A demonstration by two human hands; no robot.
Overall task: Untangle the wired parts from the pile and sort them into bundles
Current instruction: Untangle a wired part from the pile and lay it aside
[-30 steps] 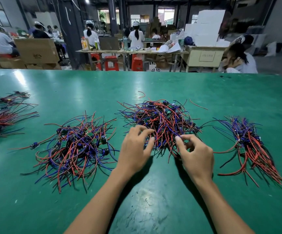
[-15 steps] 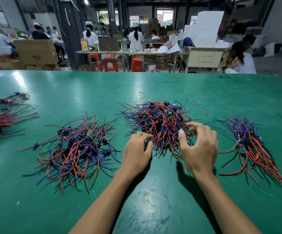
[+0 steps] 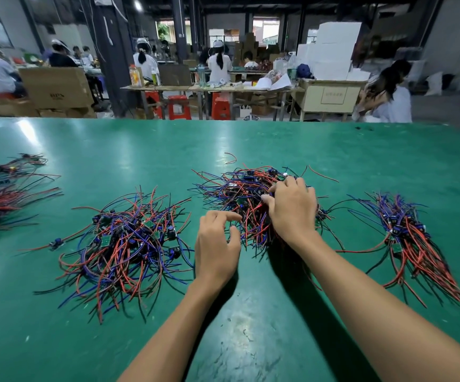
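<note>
Right hand digging into central wire pile, fingers buried, grip unclear; left hand hovering loosely curled, empty. Light, limp, snagging; pulling by boards advisable.

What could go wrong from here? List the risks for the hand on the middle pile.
1. The right hand rests fingers-down on the middle pile; lifting a clump may drag many knotted wires along at once.
2. Stray wires could be pulled onto the sorted bundle close on its right and mix with it.
3. The left hand hovers at the pile's edge, not pinning it, so the pile may slide.
</note>
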